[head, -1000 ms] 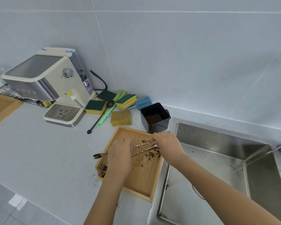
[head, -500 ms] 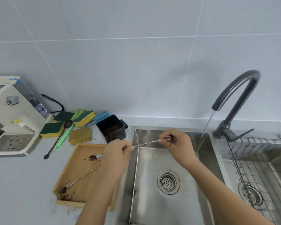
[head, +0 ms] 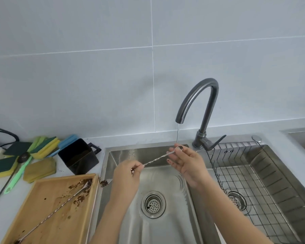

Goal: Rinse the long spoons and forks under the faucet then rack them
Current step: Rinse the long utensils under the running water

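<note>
A long twisted metal utensil (head: 157, 157) stretches across the left sink basin (head: 165, 226). My left hand (head: 126, 175) pinches its left part, and a dirty forked end (head: 104, 183) sticks out beyond that hand. My right hand (head: 187, 162) pinches the other end right under the thin stream running from the dark faucet (head: 199, 103). A second long utensil (head: 60, 205) lies slantwise in the wooden tray (head: 42, 231) among brown grounds. The wire rack (head: 245, 182) sits in the right basin.
A black square container (head: 77, 155) stands behind the tray. Sponges (head: 40, 147), a green brush (head: 16, 176) and a dark long-handled scoop (head: 5, 182) lie on the counter at left. Both basins have drain strainers.
Both hands carried the utensil from above the tray rightward over the left basin; its right end now sits under the running water. The view swung right.
</note>
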